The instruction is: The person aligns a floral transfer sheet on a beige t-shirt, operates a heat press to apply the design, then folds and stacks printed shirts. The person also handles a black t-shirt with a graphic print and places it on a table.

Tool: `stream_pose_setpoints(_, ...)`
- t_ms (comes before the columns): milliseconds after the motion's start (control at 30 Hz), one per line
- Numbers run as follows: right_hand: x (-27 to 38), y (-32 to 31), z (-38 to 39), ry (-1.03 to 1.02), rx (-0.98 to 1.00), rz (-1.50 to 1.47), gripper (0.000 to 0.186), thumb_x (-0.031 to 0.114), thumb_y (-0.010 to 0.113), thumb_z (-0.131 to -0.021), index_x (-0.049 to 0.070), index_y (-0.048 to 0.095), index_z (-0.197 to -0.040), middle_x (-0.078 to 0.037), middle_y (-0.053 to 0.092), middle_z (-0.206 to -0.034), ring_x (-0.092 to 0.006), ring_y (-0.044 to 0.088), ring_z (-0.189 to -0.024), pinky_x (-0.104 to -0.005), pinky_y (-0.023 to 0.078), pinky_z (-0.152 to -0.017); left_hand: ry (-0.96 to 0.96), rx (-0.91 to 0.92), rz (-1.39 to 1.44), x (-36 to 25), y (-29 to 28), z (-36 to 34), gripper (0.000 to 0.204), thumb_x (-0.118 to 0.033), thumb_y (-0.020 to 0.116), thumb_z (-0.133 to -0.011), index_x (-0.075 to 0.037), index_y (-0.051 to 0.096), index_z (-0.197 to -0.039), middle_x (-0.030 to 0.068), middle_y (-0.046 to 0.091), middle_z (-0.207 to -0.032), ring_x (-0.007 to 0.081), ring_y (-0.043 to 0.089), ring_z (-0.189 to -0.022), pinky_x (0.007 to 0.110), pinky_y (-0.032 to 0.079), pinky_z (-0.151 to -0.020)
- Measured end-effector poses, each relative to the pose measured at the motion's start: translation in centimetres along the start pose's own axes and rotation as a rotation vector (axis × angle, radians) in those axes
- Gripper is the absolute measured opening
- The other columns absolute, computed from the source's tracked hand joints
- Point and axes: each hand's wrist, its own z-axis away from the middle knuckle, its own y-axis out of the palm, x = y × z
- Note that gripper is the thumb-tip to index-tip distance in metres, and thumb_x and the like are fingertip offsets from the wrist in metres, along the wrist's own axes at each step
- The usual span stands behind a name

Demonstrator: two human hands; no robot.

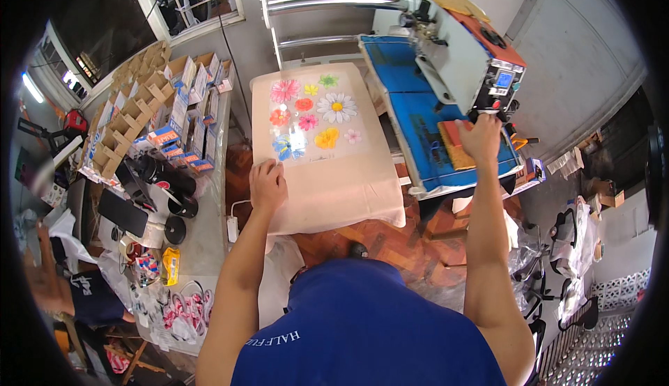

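Observation:
A beige cloth [334, 194] lies over a flat, board-like bed in front of me. On its upper part rests a clear, shiny film [317, 150] printed with several colourful flowers, including a large white daisy [337, 107]. My left hand [268, 185] lies on the cloth's left edge, just below the film, with its fingers laid down and nothing held. To the right stands a heat press [446, 58] with a blue flat plate [411, 118] at its base. My right hand [481, 139] reaches up to its front and closes on a black handle [486, 116] under the control box.
Chrome rails [334, 3] run from the press across the back. On the left, a table [198, 264] carries cardboard boxes [139, 118], a black tablet-like panel [122, 212] and a yellow packet [171, 266]. Another person [90, 295] is at far left. Plastic-wrapped items [571, 246] stand at right.

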Motion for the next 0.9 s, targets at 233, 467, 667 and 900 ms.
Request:
stream_pose_setpoints(233,7.2,-1.5,4.1,-0.241,-0.021,-0.300,0.046,0.036,0.071,-0.088,0.004,0.061,-0.119,-0.018,0.065,-0.111,-0.0392,0.055,-0.108,-0.0543,0.037,-0.096,-0.274,0.214,-0.004,0.9,0.1,-1.8,0.025,-0.011,0.063,-0.078,-0.012,0.064,-0.103,0.0081,0.056,-0.119,0.0333,0.045,-0.121,0.051,0.031,-0.106)
stream_pose_setpoints(467,13.9,-2.8,4.0,-0.362,-0.367,-0.645,0.110,0.049,0.090,-0.054,0.010,0.041,-0.146,-0.035,0.020,-0.154,-0.0567,0.027,-0.138,-0.0639,0.029,-0.110,-0.275,0.117,0.731,-4.6,-12.0,-3.5,0.025,-0.003,0.069,-0.075,-0.007,0.066,-0.100,0.0076,0.062,-0.100,0.0225,0.060,-0.096,0.039,0.048,-0.087)
stream_pose_setpoints(667,21.3,-3.5,6.1,-0.427,-0.364,-0.694,0.102,0.046,0.089,-0.053,0.011,0.048,-0.140,-0.037,0.023,-0.152,-0.0571,0.030,-0.136,-0.0661,0.029,-0.109,0.668,1.058,1.696,-18.5,-25.7,-0.4,0.041,-0.029,0.076,-0.088,0.002,0.064,-0.113,0.0158,0.061,-0.113,0.0322,0.057,-0.108,0.042,0.046,-0.094)
stream_pose_setpoints(900,26.6,-4.7,9.0,-0.398,-0.375,-0.716,0.101,0.045,0.089,-0.053,0.014,0.050,-0.140,-0.029,0.022,-0.156,-0.0594,0.024,-0.138,-0.0669,0.030,-0.110,0.476,0.161,1.241,-19.5,-31.6,4.7,0.021,-0.021,0.066,-0.095,0.000,0.062,-0.093,0.0144,0.061,-0.098,0.0329,0.061,-0.091,0.042,0.050,-0.076)
